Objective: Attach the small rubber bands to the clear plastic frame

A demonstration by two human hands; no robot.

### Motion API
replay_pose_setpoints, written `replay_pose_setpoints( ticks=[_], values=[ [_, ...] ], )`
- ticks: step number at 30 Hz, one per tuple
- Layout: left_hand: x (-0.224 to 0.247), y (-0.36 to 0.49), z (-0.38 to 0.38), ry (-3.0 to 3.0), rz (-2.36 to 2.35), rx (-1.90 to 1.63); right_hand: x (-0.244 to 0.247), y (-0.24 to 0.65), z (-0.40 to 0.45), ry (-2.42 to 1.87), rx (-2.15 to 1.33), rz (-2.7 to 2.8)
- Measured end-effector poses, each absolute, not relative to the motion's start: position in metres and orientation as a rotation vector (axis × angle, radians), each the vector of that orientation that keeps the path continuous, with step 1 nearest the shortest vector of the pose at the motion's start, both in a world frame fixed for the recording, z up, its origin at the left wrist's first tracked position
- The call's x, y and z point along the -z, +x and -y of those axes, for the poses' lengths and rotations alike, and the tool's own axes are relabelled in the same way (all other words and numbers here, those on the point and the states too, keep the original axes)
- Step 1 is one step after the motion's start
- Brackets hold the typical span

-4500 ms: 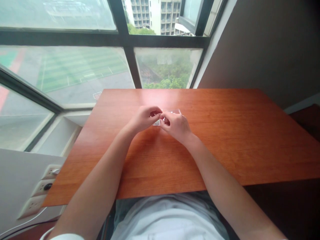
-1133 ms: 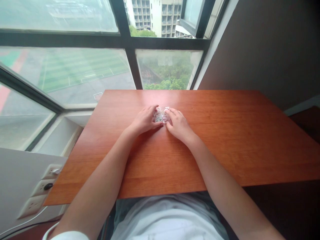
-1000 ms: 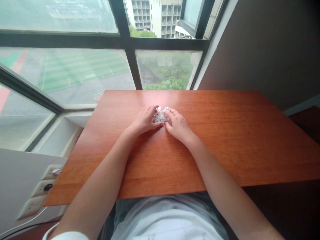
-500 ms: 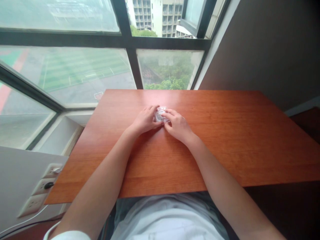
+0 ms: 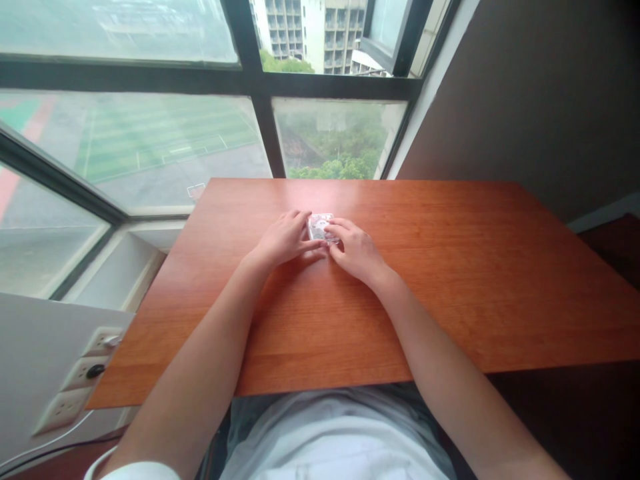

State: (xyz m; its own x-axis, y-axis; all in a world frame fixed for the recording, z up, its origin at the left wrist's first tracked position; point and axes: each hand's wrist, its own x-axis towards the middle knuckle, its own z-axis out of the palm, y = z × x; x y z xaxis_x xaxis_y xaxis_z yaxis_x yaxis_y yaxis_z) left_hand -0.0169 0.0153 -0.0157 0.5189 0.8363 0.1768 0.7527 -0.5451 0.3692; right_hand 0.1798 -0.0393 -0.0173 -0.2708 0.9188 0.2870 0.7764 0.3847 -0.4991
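A small clear case (image 5: 319,227) with pale, shiny contents lies on the reddish-brown wooden table (image 5: 450,280), near its far edge. At its left side is my left hand (image 5: 286,240), thumb and fingers apart, the fingertips close to the case's left edge. My right hand (image 5: 356,250) holds the case from the right, with fingers over its top and the thumb at the near corner. What exactly is inside the case is too small to tell.
Beyond the table stand windows with dark frames (image 5: 340,87). Wall sockets (image 5: 83,373) with a black plug and cables are at the lower left, beside the table edge. A grey wall (image 5: 540,100) rises at the right.
My left hand has shifted slightly left and its fingers have spread, showing more of the case. My right hand has hardly moved.
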Motion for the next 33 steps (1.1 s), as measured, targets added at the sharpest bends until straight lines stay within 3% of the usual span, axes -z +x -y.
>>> replay_pose_setpoints(
  ticks=[6,16,33],
  values=[
    [0.017,-0.019,-0.019,2.428,-1.270,-0.578,0.012,0.178,0.040,-1.553,-0.357,2.055],
    [0.021,0.001,-0.009,2.410,-1.148,-0.603,-0.003,0.188,0.040,-2.082,-0.274,1.970],
    [0.015,-0.001,-0.007,2.485,-1.088,-0.544,-0.003,0.186,0.040,-2.132,-0.289,2.039]
  ],
)
